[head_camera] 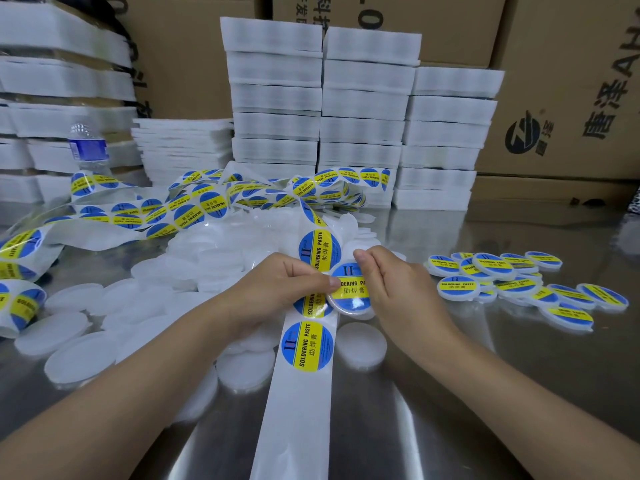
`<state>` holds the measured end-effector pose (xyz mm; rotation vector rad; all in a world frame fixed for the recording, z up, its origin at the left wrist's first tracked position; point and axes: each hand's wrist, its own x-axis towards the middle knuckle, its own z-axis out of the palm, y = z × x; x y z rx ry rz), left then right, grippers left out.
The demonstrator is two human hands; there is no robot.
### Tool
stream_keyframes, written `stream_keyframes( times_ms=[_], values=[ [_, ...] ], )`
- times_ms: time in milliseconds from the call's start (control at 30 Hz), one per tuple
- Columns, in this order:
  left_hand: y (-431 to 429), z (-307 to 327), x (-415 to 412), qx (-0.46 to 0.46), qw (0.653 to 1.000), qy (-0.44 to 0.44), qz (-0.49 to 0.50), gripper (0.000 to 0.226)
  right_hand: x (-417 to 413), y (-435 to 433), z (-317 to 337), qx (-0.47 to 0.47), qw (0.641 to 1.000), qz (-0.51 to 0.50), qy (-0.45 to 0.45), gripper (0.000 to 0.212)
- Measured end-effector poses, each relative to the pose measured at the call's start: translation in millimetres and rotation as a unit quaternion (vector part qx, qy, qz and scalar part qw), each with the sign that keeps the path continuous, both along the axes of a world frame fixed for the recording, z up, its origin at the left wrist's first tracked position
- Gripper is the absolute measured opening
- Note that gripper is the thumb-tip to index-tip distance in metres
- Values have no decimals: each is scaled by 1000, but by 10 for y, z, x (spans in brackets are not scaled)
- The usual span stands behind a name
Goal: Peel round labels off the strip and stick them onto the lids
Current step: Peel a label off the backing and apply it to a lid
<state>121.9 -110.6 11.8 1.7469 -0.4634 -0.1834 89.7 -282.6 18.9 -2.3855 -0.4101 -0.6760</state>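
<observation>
A white backing strip (294, 403) with round blue-and-yellow "soldering paste" labels runs from the bottom edge up between my hands. My left hand (277, 289) grips the strip and, with the thumb, a white round lid (349, 306). A round label (349, 285) lies on top of that lid. My right hand (391, 282) pinches the label's upper edge with thumb and fingertips and covers its right side. Another label (320, 249) on the strip stands just above the hands.
Bare white lids (104, 327) lie heaped on the metal table at left and centre. Labelled lids (519, 282) are piled at right. Tangled label strip (207, 206) lies behind, with a water bottle (88, 147), stacks of white foam trays (363, 109) and cardboard boxes (571, 98).
</observation>
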Motion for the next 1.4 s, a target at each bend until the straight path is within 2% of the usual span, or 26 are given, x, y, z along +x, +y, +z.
stream_keyframes(
  times_ms=[200,333,533,567,733,867,1000,1067,1167,1300,1400],
  values=[
    [32,-14,27,-29,999,29,5,22,40,-33,-55,37,998,20,-40,29],
    [28,-4,34,-46,998,43,29,32,35,-45,-61,77,996,45,-26,32],
    [35,17,18,-61,996,56,35,41,8,-46,-73,3,998,64,-2,78],
    [31,20,12,-62,996,56,33,41,9,-49,-71,-1,998,68,-9,79],
    [13,36,-7,-64,996,58,37,38,48,-80,-66,-32,996,39,-74,59],
    [13,20,19,-49,997,41,41,15,85,-92,-66,-63,993,1,-96,63],
    [31,22,13,-40,999,27,4,38,251,-250,-56,-26,985,-119,-122,62],
    [38,20,7,-44,999,31,0,40,372,-411,-36,-45,973,-209,-84,63],
    [32,33,-2,-48,998,40,4,37,509,-674,-37,-124,941,-314,17,67],
    [20,52,-24,-43,998,43,1,34,603,-855,-134,-189,909,-356,109,66],
    [23,52,-33,-41,999,30,-6,35,647,-904,-203,-206,899,-366,122,63]
  ],
)
